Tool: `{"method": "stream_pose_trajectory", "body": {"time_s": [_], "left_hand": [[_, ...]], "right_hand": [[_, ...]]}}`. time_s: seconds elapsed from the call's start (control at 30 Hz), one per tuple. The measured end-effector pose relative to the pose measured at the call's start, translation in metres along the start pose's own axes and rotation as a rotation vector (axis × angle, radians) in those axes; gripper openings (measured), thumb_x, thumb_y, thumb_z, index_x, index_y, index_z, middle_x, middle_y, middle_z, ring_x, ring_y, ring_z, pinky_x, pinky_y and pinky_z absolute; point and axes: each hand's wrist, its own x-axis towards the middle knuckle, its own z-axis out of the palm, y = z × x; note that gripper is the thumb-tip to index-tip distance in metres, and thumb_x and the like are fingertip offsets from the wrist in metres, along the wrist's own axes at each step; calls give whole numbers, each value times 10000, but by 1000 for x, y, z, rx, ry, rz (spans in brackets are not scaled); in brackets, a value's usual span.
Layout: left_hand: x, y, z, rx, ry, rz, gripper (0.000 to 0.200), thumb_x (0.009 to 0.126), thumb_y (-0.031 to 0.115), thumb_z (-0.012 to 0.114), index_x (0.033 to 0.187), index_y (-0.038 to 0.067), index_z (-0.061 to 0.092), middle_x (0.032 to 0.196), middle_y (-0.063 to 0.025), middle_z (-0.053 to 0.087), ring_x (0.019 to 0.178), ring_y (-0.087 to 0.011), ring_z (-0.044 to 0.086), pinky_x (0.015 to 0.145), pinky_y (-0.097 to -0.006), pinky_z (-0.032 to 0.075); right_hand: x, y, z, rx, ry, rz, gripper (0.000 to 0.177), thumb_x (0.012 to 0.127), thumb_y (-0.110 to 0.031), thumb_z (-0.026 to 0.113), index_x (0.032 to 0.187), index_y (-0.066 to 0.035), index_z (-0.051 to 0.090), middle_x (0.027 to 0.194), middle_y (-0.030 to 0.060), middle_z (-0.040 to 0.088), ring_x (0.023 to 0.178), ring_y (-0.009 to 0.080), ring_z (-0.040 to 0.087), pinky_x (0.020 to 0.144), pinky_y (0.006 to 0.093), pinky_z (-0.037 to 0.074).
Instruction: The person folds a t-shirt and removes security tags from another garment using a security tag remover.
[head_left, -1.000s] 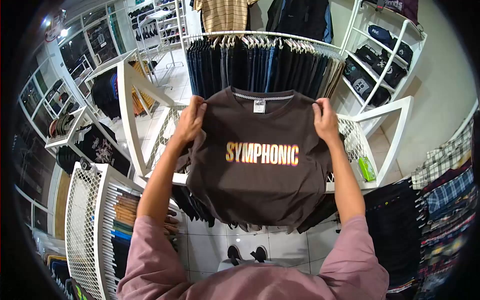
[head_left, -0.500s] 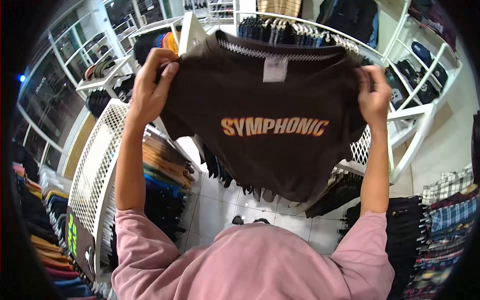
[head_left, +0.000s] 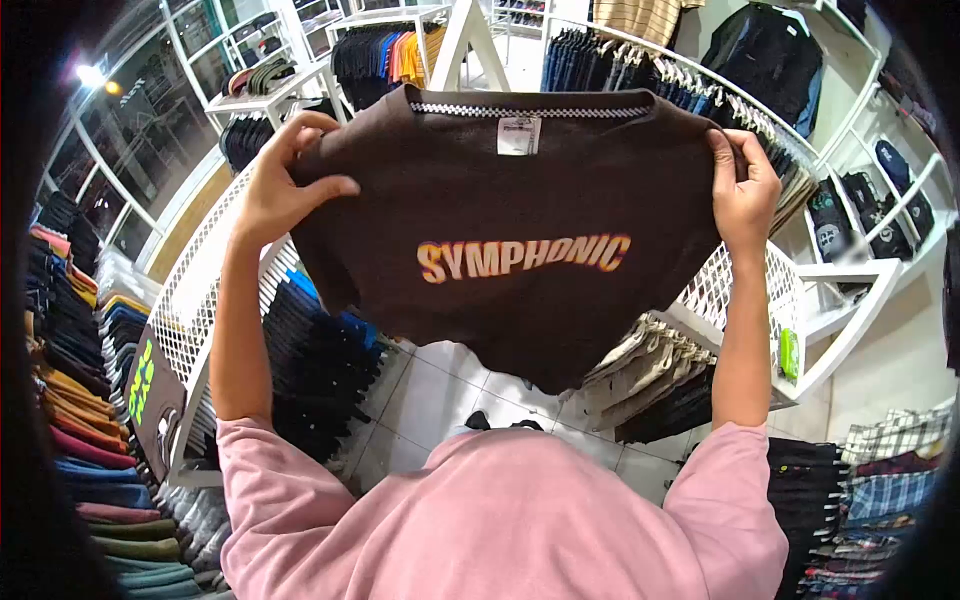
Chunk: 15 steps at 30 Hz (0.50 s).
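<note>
A dark brown shirt (head_left: 520, 200) with the word SYMPHONIC on its chest hangs spread out in front of me. Its neckline has a checkered inner band and a white label (head_left: 519, 136). My left hand (head_left: 285, 185) grips the shoulder at the left, thumb lying over the front and fingers partly hidden behind the cloth. At the other shoulder, my right hand (head_left: 745, 185) pinches the fabric between thumb and fingers. The lower part of the shirt sags to a point above the tiled floor.
White mesh-topped racks (head_left: 200, 310) with dark clothes stand at the left, and another mesh rack (head_left: 730, 290) at the right. Jeans (head_left: 590, 70) hang behind the shirt. Plaid shirts (head_left: 890, 495) are at the lower right. White floor tiles (head_left: 430, 400) show below.
The shirt is now stretched wider and flatter. My left hand has shifted left and slightly down, its thumb now extended. The surrounding racks appear shifted because the view has turned.
</note>
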Motion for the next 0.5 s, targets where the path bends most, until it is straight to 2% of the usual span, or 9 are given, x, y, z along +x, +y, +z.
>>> {"method": "stream_pose_trajectory", "body": {"time_s": [0.03, 0.07, 0.1, 0.17, 0.23, 0.3, 0.4, 0.43, 0.5], "left_hand": [[-3, -1, -3, 46, -143, -44, 428, 817, 208, 869, 1130, 25, 642, 954, -10, 626, 931, -108, 587, 839, -291, 487], [-9, -14, -3, 220, -125, -68, 467, 774, 265, 900, 1096, 2, 686, 963, -46, 661, 931, -153, 626, 824, -324, 508], [-9, -27, -6, 386, -209, -90, 435, 807, 310, 868, 1039, -20, 705, 959, -127, 680, 904, -193, 637, 824, -345, 508], [-9, -47, -14, 579, -357, -314, 399, 851, 330, 817, 998, -24, 707, 960, -200, 673, 892, -269, 653, 826, -379, 510], [-24, -108, -19, 598, -205, -39, 257, 899, 227, 739, 978, -17, 712, 969, -232, 668, 904, -344, 653, 829, -421, 508], [-27, -112, -10, 736, -138, -89, 200, 904, 116, 583, 1002, 12, 721, 987, -243, 678, 968, -414, 657, 854, -471, 519], [-27, -79, 8, 962, 63, -212, 259, 889, 123, 550, 1080, 35, 702, 946, -236, 707, 941, -423, 683, 803, -512, 531], [-25, -76, 9, 953, 86, -295, 320, 892, 140, 555, 1166, 55, 699, 966, -270, 697, 957, -427, 682, 813, -501, 541], [-20, -74, 12, 651, 215, -341, 411, 891, 115, 543, 1277, 38, 660, 961, -291, 699, 953, -391, 710, 818, -476, 556]], "right_hand": [[-1, 0, 1, 6, -11, -4, 160, 987, -144, 696, 948, 11, 685, 722, 18, 632, 699, 42, 530, 636, 240, 460], [-5, -1, 0, 17, -29, -17, 164, 989, -146, 694, 947, 11, 682, 728, 22, 630, 707, 40, 527, 645, 239, 459], [-6, -3, 0, 33, -57, -37, 167, 991, -148, 693, 946, 12, 678, 734, 26, 629, 716, 38, 524, 653, 238, 459], [-17, -10, 4, 42, -84, -22, 175, 996, -146, 685, 941, 20, 673, 744, 13, 617, 716, 43, 507, 653, 234, 445], [-29, -13, 5, 67, -93, 43, 179, 1008, -157, 671, 946, 10, 660, 752, -6, 588, 712, 49, 484, 649, 232, 427], [-42, -9, 4, 159, -172, 90, 202, 1024, -179, 651, 935, 1, 630, 762, -20, 549, 725, 53, 458, 665, 224, 405], [-59, -23, -7, 273, -347, 233, 228, 1069, -212, 569, 932, -30, 568, 802, -40, 468, 767, 54, 400, 705, 216, 365], [-66, -24, -12, 355, -398, 280, 226, 1077, -218, 551, 942, -38, 562, 818, -41, 457, 781, 52, 394, 718, 215, 360], [-87, -31, -25, 539, -585, 455, 184, 1080, -203, 535, 967, -60, 561, 855, -66, 454, 813, 31, 398, 735, 203, 347]]}}
